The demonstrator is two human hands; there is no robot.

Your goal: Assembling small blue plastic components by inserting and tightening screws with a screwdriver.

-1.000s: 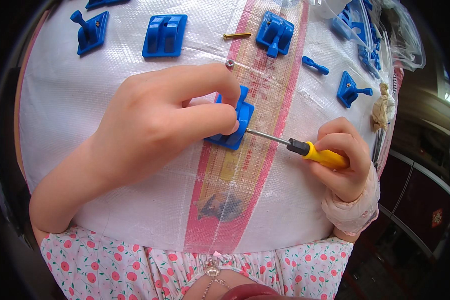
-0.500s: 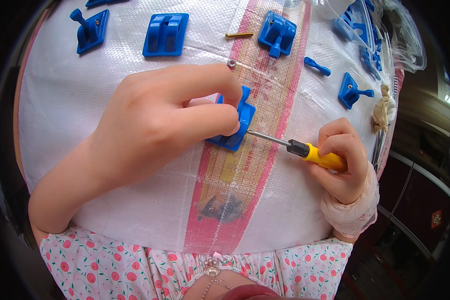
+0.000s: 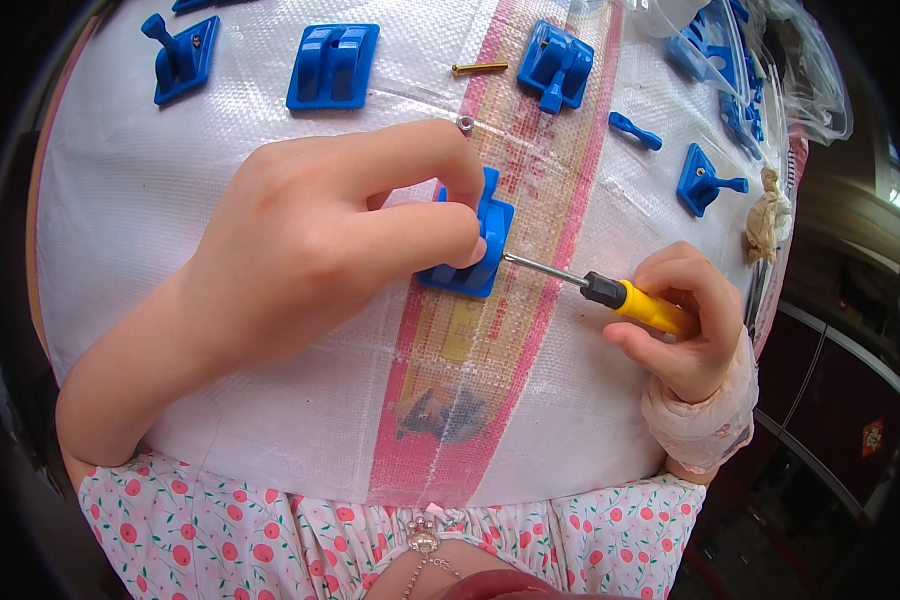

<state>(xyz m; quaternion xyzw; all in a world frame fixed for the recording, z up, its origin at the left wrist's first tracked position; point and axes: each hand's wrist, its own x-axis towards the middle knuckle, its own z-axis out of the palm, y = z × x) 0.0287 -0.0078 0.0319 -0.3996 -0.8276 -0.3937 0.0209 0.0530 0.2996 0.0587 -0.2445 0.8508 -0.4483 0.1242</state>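
Observation:
My left hand is closed on a blue plastic bracket-like part, pressing it against the woven sheet; its fingers hide much of the part. From the right, a screwdriver with a yellow and black handle is held in my right hand. The fingers curl over the handle while the thumb sticks out below it. The metal shaft's tip meets a small brass-coloured screw head at the blue part's right side. Just beyond my left fingers lies a small metal nut.
Farther off are a brass screw, a blue double-ridged part, blue parts with levers and a loose blue lever. Clear plastic bags with blue pieces sit at the far right, near crumpled beige material.
The blue part and screwdriver have shifted slightly right. My right thumb has come away from the handle, and the left hand keeps its hold.

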